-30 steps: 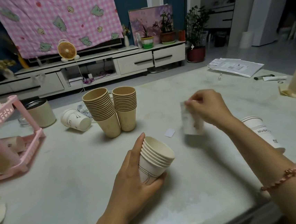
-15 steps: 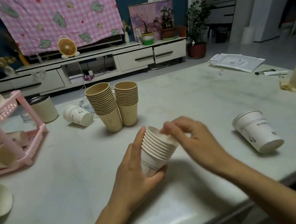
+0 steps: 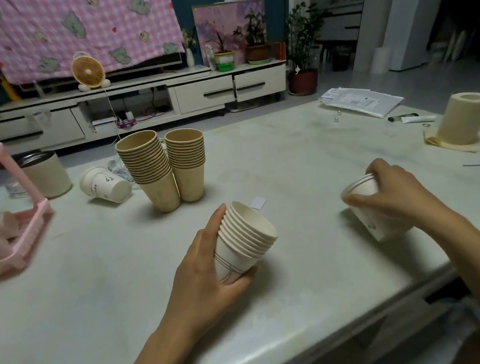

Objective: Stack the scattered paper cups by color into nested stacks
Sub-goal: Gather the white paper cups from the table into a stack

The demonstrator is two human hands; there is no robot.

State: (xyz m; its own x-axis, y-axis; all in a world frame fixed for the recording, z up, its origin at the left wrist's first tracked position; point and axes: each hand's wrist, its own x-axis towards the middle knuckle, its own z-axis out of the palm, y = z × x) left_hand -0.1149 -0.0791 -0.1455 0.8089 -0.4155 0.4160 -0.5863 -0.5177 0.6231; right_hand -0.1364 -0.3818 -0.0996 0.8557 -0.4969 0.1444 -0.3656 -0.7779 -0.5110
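Now that the last white cup has gone into the white stack (image 3: 245,237) that my left hand (image 3: 209,275) grips tilted over the table (image 3: 303,152), my right hand (image 3: 392,193) has swung out to the right and closed around the white cups (image 3: 367,207) lying there; it looks like two or three nested, though my fingers hide most of them. One more white cup (image 3: 105,185) lies on its side far left, beside the two finished brown stacks (image 3: 164,165). The white sorting is nearly done.

The room is dim and a bit grainy. Soft shadows lie on the counter (image 3: 304,158). Edges bend and look blurry.
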